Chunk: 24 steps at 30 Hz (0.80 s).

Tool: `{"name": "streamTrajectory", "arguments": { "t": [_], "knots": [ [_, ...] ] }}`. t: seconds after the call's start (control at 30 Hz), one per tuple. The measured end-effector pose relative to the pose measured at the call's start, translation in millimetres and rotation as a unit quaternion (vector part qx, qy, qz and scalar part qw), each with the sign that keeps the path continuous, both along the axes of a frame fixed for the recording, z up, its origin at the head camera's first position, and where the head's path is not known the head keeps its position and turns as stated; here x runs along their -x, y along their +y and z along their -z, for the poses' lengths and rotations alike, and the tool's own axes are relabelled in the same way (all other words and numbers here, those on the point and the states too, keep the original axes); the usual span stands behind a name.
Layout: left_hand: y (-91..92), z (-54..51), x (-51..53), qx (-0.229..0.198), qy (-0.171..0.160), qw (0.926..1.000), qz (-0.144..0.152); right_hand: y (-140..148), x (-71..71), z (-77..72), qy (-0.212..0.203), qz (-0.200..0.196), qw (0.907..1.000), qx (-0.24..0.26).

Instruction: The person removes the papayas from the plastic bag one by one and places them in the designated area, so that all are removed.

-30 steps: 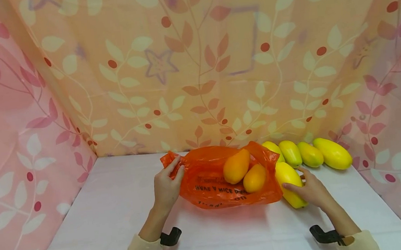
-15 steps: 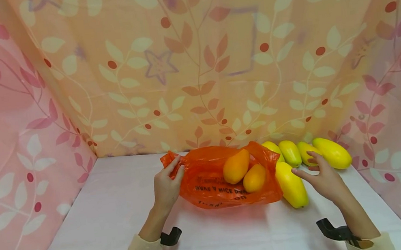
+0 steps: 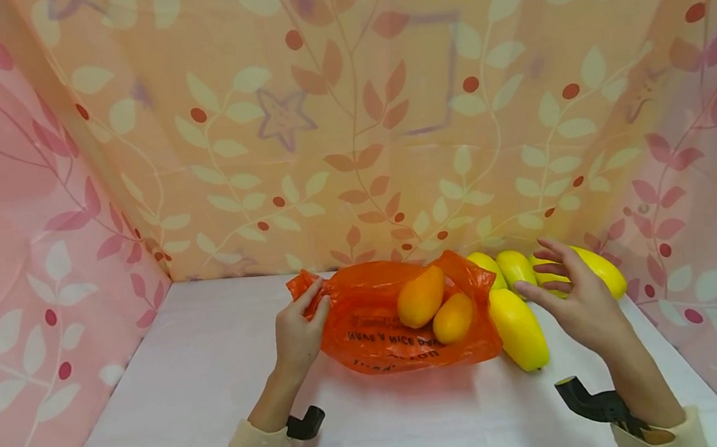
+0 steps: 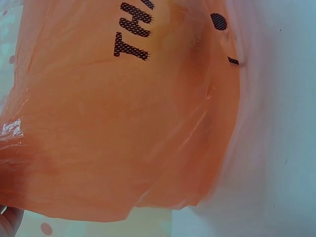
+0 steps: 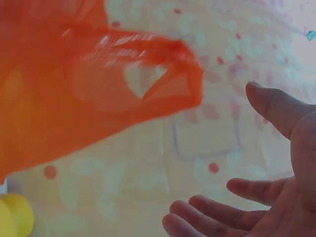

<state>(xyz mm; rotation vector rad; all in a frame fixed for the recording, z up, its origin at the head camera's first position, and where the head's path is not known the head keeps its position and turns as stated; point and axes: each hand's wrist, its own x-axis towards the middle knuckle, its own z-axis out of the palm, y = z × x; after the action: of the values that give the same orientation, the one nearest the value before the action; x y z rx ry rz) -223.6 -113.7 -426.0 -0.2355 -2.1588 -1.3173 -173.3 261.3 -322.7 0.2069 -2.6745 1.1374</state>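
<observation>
An orange-red plastic bag [image 3: 369, 324] with dark printing lies on the table, two orange-yellow mangoes [image 3: 422, 298] in it near its right end. My left hand [image 3: 298, 337] pinches the bag's left end; the left wrist view shows the bag [image 4: 108, 128] filling much of the picture. A large yellow mango [image 3: 519, 329] lies just right of the bag. My right hand [image 3: 583, 302] is spread above the fruit at the right, holding nothing, and partly covers a yellow-green mango. In the right wrist view my right hand [image 5: 256, 197] has its fingers apart beside the bag [image 5: 59, 94].
Several yellow-green mangoes stand in a row along the table's back right, among them a green-yellow one [image 3: 517, 274] and a long yellow one [image 3: 607, 274]. The white-covered table [image 3: 172, 389] is bordered by patterned cloth walls [image 3: 346, 108]. A black bracket is on each wrist.
My right hand has let go of the large yellow mango beside the bag and moved right and back, over the row of fruit. My left hand still grips the bag in the same place.
</observation>
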Motion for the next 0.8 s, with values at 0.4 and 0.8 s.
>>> {"name": "streamTrajectory", "arguments": {
  "t": [0.4, 0.8],
  "knots": [
    [2.7, -1.0, -1.8, -0.002, 0.002, 1.0000, 0.003, -47, -5.7, -16.3, 0.089, -0.094, 0.9901, 0.054],
    [3.2, -3.3, -1.5, 0.001, 0.010, 1.0000, 0.000, -84, 0.3, -17.5, 0.092, -0.228, 0.9690, 0.028]
  ]
}}
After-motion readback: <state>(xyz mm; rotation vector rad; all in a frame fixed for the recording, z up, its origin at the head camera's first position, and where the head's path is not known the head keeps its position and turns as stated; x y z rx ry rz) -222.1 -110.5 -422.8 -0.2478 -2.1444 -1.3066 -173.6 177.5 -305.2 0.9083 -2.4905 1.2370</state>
